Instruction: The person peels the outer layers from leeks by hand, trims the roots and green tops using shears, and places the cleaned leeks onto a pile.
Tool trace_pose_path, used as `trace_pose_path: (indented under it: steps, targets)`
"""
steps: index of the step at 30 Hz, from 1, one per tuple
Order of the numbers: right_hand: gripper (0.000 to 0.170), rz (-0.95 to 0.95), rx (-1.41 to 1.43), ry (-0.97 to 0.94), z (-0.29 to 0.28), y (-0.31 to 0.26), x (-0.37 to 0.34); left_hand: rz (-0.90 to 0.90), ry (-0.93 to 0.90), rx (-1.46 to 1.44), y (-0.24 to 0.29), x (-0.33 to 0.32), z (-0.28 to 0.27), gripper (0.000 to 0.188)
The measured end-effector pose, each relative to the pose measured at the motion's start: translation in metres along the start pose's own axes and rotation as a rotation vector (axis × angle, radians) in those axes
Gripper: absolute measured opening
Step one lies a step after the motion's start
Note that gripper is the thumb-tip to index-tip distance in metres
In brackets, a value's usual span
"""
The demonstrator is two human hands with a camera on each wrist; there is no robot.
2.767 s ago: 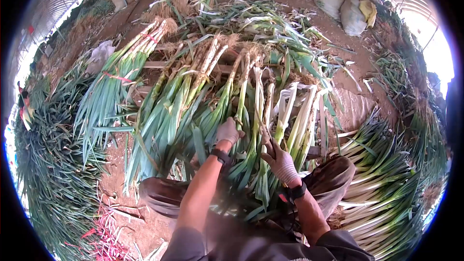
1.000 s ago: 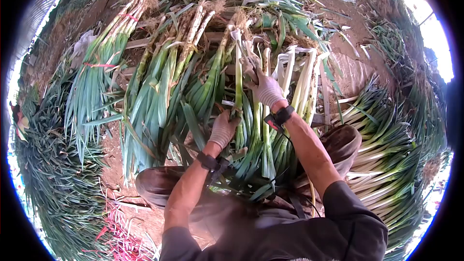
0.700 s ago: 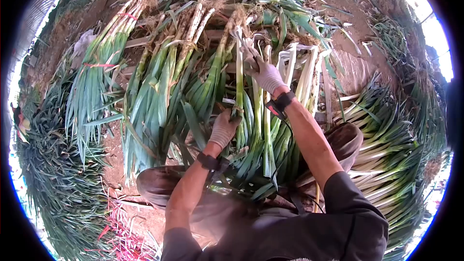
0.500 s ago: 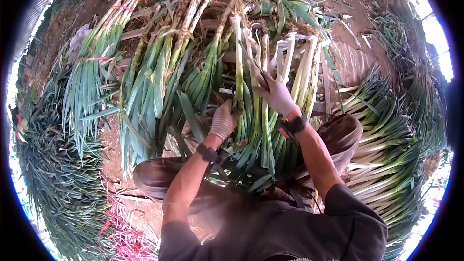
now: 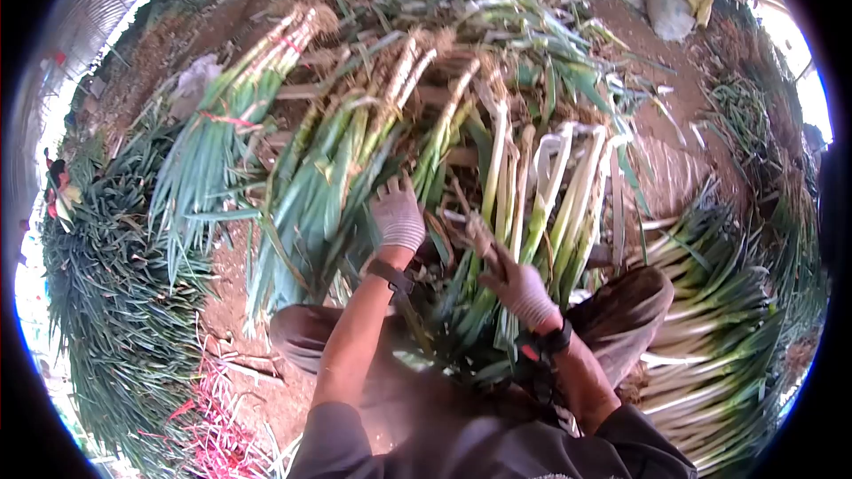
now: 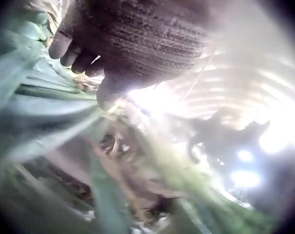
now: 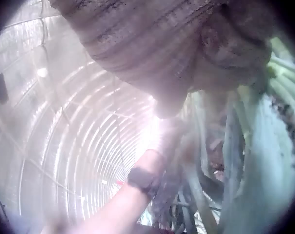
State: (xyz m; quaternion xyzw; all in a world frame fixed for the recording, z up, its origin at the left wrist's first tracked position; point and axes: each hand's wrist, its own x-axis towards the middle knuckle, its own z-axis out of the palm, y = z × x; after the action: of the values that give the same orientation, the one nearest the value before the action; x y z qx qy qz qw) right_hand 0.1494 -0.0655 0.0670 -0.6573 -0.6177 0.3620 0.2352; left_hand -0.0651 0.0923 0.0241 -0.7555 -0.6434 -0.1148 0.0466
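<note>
In the head view, my gloved left hand (image 5: 398,217) reaches over the leaves of an unpeeled green onion (image 5: 437,137), fingers forward. The left wrist view shows the fingers spread loosely and the thumb (image 6: 108,92) at a leaf (image 6: 50,109). My gloved right hand (image 5: 519,288) grips a slim grey-brown tool (image 5: 479,235) that points away from me; its kind is not clear. Just beyond the tool lie pale, stripped green onions (image 5: 495,155), leaves toward me. In the right wrist view the right hand (image 7: 172,48) hides what it holds.
A bundle tied with red string (image 5: 235,115) lies at the left. Cleaned green onions (image 5: 701,346) are heaped by my right knee, and leafy ones (image 5: 115,302) fill the far left. Pink string (image 5: 222,426) is strewn on the soil. Sacks (image 5: 666,4) stand at the back right.
The left hand has let go of a white-stemmed green onion, which lies farther right, and moved left to other leaves. The right hand has come back toward me with the tool. The head view has tilted up.
</note>
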Motion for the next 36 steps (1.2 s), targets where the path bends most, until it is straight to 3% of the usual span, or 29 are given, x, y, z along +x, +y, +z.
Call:
trace_pose_path:
  steps: [2, 5, 8, 12, 15, 16, 21, 23, 25, 27, 29, 33, 36]
  targets:
    - [0.069, -0.005, 0.056, -0.017, 0.004, -0.007, 0.0, -0.015, -0.152, 0.122, -0.009, 0.009, 0.007, 0.061]
    - [0.068, 0.03, 0.105, 0.01, 0.0, -0.006, 0.003, 0.043, -0.077, 0.301, -0.012, 0.016, 0.041, 0.052]
    - [0.066, 0.067, 0.107, 0.009, -0.013, -0.008, -0.001, 0.019, -0.213, 0.359, -0.007, 0.033, 0.04, 0.055]
    - [0.061, 0.13, 0.163, 0.062, -0.035, -0.009, -0.006, -0.212, -0.392, -0.049, -0.01, 0.047, 0.014, 0.055]
    - [0.067, -0.056, 0.131, 0.094, -0.036, -0.005, -0.014, -0.158, -0.595, -0.359, -0.003, 0.037, -0.043, 0.061]
    - [0.069, -0.102, 0.176, 0.102, -0.032, -0.008, -0.018, -0.123, -0.534, -0.485, -0.003, 0.025, -0.041, 0.064]
    - [0.072, 0.012, 0.101, -0.022, -0.027, -0.029, -0.024, -0.073, -0.584, -0.203, 0.027, -0.032, -0.032, 0.05]
    - [0.072, -0.036, 0.054, 0.092, -0.017, -0.009, -0.028, -0.043, -0.52, -0.212, 0.02, -0.042, -0.014, 0.047]
    - [0.073, -0.075, 0.128, 0.17, -0.028, -0.028, -0.04, -0.045, -0.457, -0.263, 0.005, -0.046, -0.022, 0.045]
    - [0.075, 0.057, -0.06, 0.066, -0.018, -0.018, -0.045, -0.01, -0.486, -0.284, 0.0, -0.043, -0.038, 0.042]
    - [0.08, 0.103, -0.061, -0.022, -0.006, -0.016, -0.058, -0.021, -0.463, -0.242, 0.006, -0.042, -0.038, 0.041]
    - [0.083, 0.11, -0.068, -0.113, 0.008, -0.032, -0.082, 0.0, -0.429, -0.208, 0.014, -0.045, -0.029, 0.045]
    - [0.081, 0.096, -0.114, -0.07, 0.017, -0.028, -0.079, 0.002, -0.464, -0.21, 0.017, -0.042, -0.029, 0.048]
